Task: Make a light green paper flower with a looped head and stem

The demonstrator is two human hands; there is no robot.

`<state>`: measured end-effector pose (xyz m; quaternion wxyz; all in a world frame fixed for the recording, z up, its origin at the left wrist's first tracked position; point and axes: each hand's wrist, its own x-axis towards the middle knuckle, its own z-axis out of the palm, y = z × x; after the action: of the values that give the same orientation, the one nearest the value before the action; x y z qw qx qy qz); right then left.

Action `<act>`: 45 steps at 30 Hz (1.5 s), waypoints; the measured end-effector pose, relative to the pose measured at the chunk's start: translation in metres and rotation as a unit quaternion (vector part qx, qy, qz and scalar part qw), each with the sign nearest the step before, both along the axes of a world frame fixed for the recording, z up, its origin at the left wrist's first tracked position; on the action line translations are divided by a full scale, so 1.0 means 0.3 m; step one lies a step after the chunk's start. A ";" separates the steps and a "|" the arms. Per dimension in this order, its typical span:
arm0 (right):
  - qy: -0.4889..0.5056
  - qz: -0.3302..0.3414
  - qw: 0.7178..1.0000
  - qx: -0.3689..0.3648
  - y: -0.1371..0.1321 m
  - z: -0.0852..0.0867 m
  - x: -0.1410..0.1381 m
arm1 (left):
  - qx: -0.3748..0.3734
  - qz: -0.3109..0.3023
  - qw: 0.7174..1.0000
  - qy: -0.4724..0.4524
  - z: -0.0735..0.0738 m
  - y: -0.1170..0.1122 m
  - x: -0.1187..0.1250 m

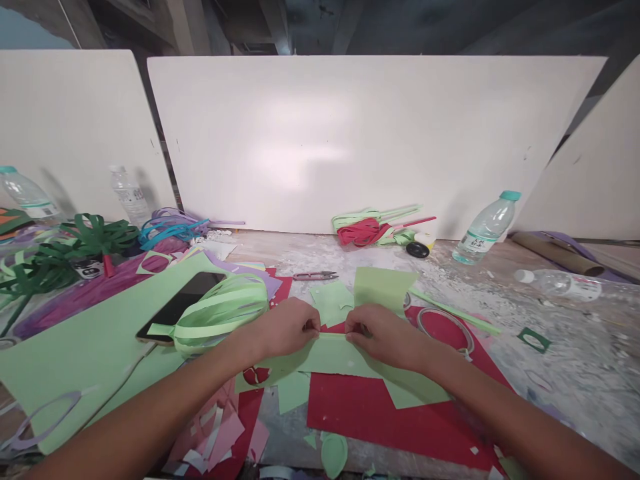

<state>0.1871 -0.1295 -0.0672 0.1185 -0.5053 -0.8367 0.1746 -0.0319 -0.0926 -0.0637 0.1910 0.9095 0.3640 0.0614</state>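
My left hand (287, 328) and my right hand (377, 333) meet at the middle of the table, each pinching one end of the folded top edge of a light green paper piece (333, 353). That piece lies over a red paper sheet (380, 417). Both hands have their fingers closed on the fold. A bundle of light green paper strips (220, 312) sits just left of my left hand, next to a black phone (183, 303). More green paper pieces (383, 285) lie just beyond my hands.
A large green sheet (90, 347) covers the left. Small thread snips (315, 275) lie behind my hands. Red and green strip coils (373, 230), a tape roll (417, 249), water bottles (485, 228) and white boards (370, 143) stand at the back. Paper scraps litter the front edge.
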 end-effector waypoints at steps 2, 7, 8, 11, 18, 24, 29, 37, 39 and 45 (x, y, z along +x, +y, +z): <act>-0.008 0.002 1.000 0.006 -0.007 0.006 0.017 | 0.028 -0.004 0.999 0.030 0.003 -0.004 -0.008; -0.083 0.025 0.995 0.053 -0.033 0.013 0.074 | 0.124 0.003 0.986 0.107 0.020 -0.033 -0.023; -0.097 0.027 0.993 0.062 -0.039 0.012 0.085 | 0.137 0.004 0.983 0.122 0.024 -0.041 -0.027; -0.134 0.029 0.987 0.089 -0.059 0.011 0.116 | 0.159 0.001 0.974 0.162 0.032 -0.061 -0.046; -0.191 0.047 0.963 0.183 -0.099 -0.019 0.187 | 0.199 -0.011 0.960 0.198 0.022 -0.105 -0.091; -0.235 0.060 0.932 0.268 -0.136 -0.052 0.207 | 0.199 -0.030 0.941 0.271 0.021 -0.148 -0.074; -0.254 0.040 0.921 0.292 -0.146 -0.050 0.190 | 0.203 -0.017 0.937 0.283 0.016 -0.172 -0.075; -0.271 0.039 0.916 0.293 -0.143 -0.064 0.189 | 0.196 -0.008 0.937 0.289 -0.010 -0.180 -0.085; -0.278 0.040 0.910 0.306 -0.154 -0.068 0.183 | 0.186 -0.001 0.939 0.289 -0.015 -0.184 -0.087; -0.263 0.017 0.938 0.226 -0.164 -0.039 0.161 | 0.134 0.030 0.953 0.272 0.018 -0.188 -0.085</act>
<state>0.2353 -0.1788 -0.0790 0.0030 -0.4790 -0.8638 -0.1564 -0.0573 -0.1490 -0.0582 -0.0406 0.8978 0.4174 -0.1341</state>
